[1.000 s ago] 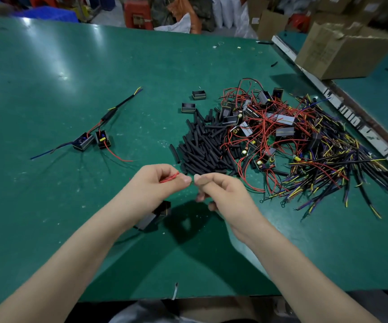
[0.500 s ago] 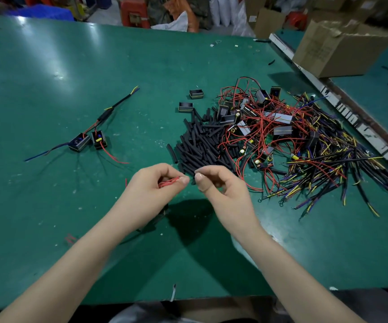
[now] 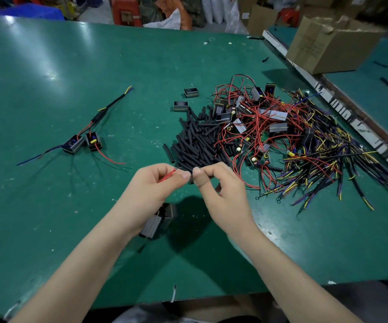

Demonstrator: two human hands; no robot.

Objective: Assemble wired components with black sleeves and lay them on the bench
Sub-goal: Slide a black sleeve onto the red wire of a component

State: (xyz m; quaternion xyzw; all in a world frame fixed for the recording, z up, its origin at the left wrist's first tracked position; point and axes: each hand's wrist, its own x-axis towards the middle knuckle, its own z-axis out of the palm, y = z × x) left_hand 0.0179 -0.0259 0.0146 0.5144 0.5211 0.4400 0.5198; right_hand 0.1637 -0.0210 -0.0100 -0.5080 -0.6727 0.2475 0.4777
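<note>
Green bench (image 3: 48,206): fills most of the frame, scuffed, with glare at the upper left.

Left hand (image 3: 151,194): seen at centre, raised above the bench. A thin red wire (image 3: 166,176) is pinched between thumb and curled fingers. A black box-shaped component (image 3: 158,221) is seen below the wrist, partly hidden by the hand; whether it hangs from the wire or lies on the bench cannot be told.

Right hand (image 3: 223,194): seen just right of centre, thumb tip almost touching the left thumb tip. A short black sleeve (image 3: 191,181) is pinched between thumb and forefinger, mostly hidden by the thumb; the remaining fingers are curled.

Pile of black sleeves (image 3: 197,141): heaped on the bench just above the hands, centre of the frame.

Tangle of red-wired components (image 3: 253,122): laid to the right of the sleeve pile, touching it.

Bundle of dark, yellow-tipped leads (image 3: 328,164): spread at the right of the frame, overlapping the tangle.

Two open black housings (image 3: 190,92): set apart at upper centre, beside the sleeve pile.

Finished assembly (image 3: 88,138): laid at the left of the frame, two black boxes joined to a sleeved lead running toward the upper centre, well apart from the piles.

Cardboard box (image 3: 328,43): placed at the upper right, on a second green surface beyond a worn dividing rail (image 3: 351,117).
</note>
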